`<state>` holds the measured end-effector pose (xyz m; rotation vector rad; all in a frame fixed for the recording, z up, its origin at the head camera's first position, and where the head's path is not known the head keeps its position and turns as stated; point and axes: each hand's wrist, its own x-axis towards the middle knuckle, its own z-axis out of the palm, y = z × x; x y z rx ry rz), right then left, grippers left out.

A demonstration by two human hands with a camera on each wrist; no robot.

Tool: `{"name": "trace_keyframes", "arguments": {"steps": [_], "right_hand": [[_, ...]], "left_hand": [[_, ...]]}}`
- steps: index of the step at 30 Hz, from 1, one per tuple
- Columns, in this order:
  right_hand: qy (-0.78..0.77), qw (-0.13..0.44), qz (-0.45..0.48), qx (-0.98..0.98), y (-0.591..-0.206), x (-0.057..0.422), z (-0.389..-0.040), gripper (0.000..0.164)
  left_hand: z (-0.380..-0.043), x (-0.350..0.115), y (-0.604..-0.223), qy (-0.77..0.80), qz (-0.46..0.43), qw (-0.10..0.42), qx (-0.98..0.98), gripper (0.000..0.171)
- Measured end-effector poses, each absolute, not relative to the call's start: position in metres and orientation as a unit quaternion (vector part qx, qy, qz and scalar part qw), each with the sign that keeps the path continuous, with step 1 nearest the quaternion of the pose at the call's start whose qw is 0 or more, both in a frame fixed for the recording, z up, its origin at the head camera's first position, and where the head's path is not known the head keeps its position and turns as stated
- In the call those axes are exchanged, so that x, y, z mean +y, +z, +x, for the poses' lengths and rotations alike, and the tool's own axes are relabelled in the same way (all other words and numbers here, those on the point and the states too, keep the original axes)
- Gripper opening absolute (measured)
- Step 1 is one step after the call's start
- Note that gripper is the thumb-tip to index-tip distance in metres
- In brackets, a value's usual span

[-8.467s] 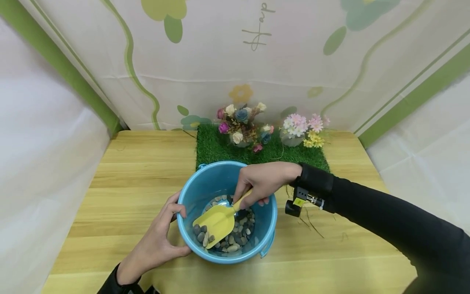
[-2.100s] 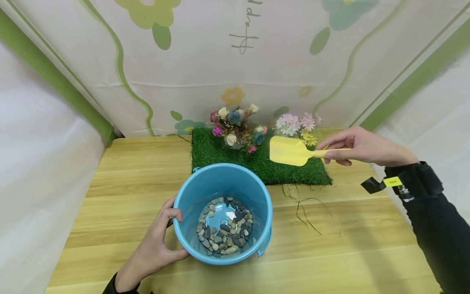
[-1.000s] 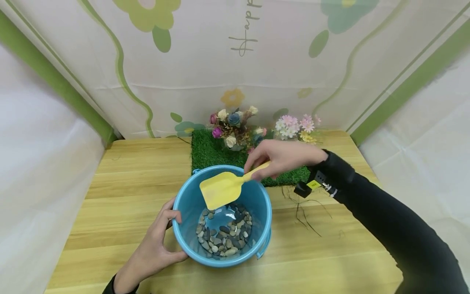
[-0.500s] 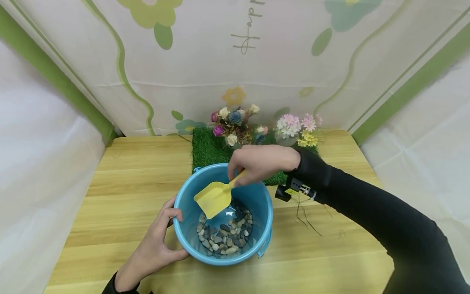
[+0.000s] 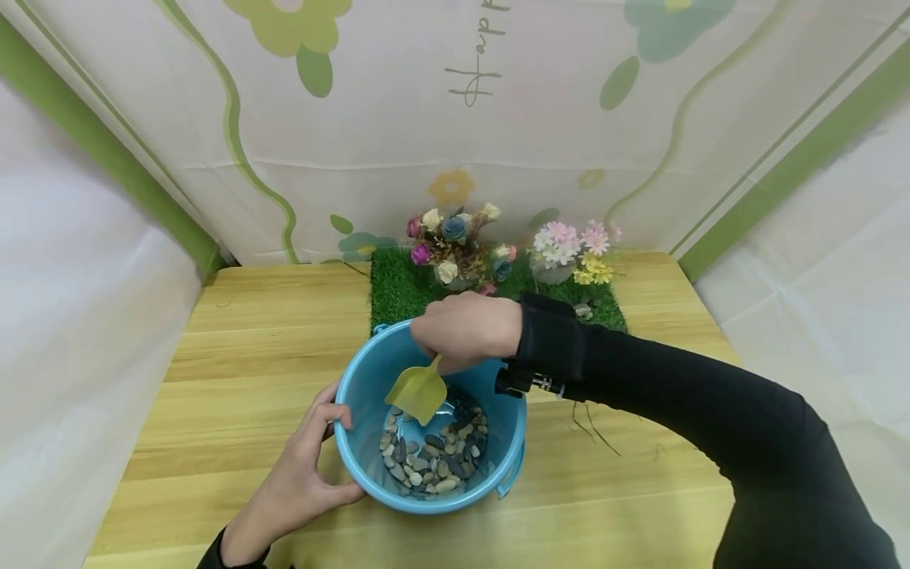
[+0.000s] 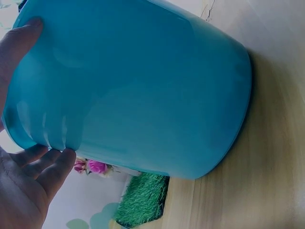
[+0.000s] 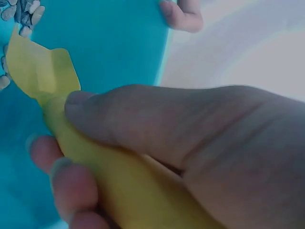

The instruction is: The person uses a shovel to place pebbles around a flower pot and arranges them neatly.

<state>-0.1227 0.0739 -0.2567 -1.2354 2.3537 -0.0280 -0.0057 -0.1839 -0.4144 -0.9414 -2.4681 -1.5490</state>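
Note:
A blue bucket (image 5: 361,389) stands on the table, a layer of grey and tan pebbles (image 5: 444,466) covering much of its bottom. My left hand (image 5: 302,474) grips its left side, with fingers hooked over the rim and the thumb low on the outside. Inside the bucket, a yellow toy shovel (image 5: 419,393) points down toward the pebbles. Its handle is in my right hand (image 5: 465,328), which reaches over the far rim. The right wrist view shows my thumb along the handle (image 7: 119,176) and fingers wrapped beneath. No pebbles are visible on the blade.
Behind the bucket lies a green artificial grass mat (image 5: 398,296). On it stand a mixed rose arrangement (image 5: 455,245), a pink and yellow flower pot (image 5: 558,257) and a few pebbles (image 5: 583,310). Thin dark strands (image 5: 593,431) lie on the wooden table (image 5: 249,356) to the right.
Pebbles were on the shovel at first. It was later held bare over the mat, then came left and down into the bucket, its blade now tipped lower. My left hand keeps its hold.

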Motion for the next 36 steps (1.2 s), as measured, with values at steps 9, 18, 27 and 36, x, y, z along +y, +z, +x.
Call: {"name": "trace_keyframes", "arguments": {"steps": [9, 18, 27, 36], "right_hand": [[0.082, 0.261, -0.426, 0.862, -0.279, 0.054, -0.124, 0.021], [0.092, 0.277, -0.426, 0.857, -0.298, 0.053, -0.124, 0.014], [0.048, 0.315, -0.438, 0.840, -0.304, 0.057, -0.129, 0.030], [0.017, 0.340, -0.458, 0.821, -0.308, 0.058, -0.133, 0.055]], "left_hand": [[-0.006, -0.184, -0.413, -0.507, -0.307, 0.039, -0.805, 0.073], [-0.005, -0.184, -0.415, -0.509, -0.306, 0.039, -0.804, 0.073], [-0.006, -0.184, -0.414, -0.508, -0.307, 0.038, -0.804, 0.072], [-0.005, -0.183, -0.413, -0.508, -0.307, 0.042, -0.804, 0.072]]}}
